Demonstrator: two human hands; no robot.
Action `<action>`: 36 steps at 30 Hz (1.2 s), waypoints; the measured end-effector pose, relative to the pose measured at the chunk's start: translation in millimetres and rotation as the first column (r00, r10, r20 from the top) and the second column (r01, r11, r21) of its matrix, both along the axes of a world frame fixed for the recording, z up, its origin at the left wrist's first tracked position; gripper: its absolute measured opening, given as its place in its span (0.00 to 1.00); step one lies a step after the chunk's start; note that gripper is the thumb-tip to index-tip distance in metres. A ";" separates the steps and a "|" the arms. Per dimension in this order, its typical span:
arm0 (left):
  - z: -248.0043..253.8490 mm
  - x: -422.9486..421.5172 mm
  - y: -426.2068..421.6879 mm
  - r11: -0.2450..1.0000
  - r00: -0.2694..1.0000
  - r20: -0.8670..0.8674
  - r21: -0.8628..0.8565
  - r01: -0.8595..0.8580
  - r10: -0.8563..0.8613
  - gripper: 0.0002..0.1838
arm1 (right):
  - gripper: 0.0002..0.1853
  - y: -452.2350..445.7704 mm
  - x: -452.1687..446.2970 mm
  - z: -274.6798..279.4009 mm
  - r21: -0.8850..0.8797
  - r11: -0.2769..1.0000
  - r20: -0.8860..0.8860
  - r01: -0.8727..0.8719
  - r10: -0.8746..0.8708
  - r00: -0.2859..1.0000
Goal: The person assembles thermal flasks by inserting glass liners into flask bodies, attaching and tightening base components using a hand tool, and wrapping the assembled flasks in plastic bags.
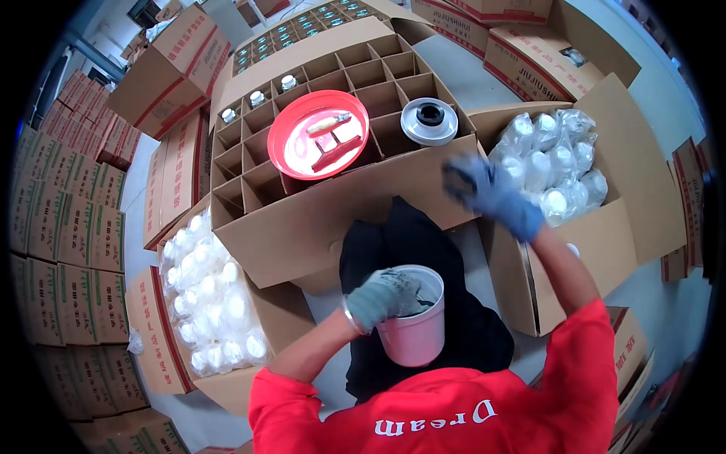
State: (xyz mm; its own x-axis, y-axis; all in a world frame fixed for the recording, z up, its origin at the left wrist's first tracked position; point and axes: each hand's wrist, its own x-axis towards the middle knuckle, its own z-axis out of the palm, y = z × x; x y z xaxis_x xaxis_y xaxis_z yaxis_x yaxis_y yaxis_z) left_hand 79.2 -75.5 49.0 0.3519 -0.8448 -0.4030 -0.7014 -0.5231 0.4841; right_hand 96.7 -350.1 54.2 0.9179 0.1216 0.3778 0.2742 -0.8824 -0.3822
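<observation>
My left hand (382,297), in a grey-green glove, reaches over the rim into a pinkish-white bucket (412,333) on my lap; its fingertips are hidden inside. My right hand (473,181), in a blue-grey glove, is raised beside the front right corner of the divided carton (340,216). It is blurred, and a dark shape shows at its fingers. On the carton's dividers rest a red basin (278,140) holding a tool with a light handle (329,125) and a red piece (336,153), and a white round container (429,132) with a black ring on top.
Open cartons of plastic-wrapped white-capped bottles stand at left (215,303) and right (552,163). A few silver-capped bottles (257,98) sit in the divided carton. Behind it is another divided carton (302,34). Stacked boxes (68,234) line the left side.
</observation>
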 end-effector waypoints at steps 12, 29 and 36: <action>8.5 30.9 7.2 0.309 0.706 -0.332 -0.726 -0.615 0.625 0.27 | 0.33 -3.5 119.6 9.5 -0.128 0.930 0.064 -0.344 0.354 0.933; 79.3 38.8 7.5 0.750 0.751 0.580 -0.637 0.177 0.316 0.35 | 0.22 85.0 5.5 -16.6 0.987 -0.159 0.109 0.008 0.714 0.692; 39.9 25.4 25.4 0.264 0.788 -0.280 -0.836 -0.481 0.549 0.34 | 0.28 85.2 1.1 50.0 0.145 0.916 0.194 -0.374 0.345 0.918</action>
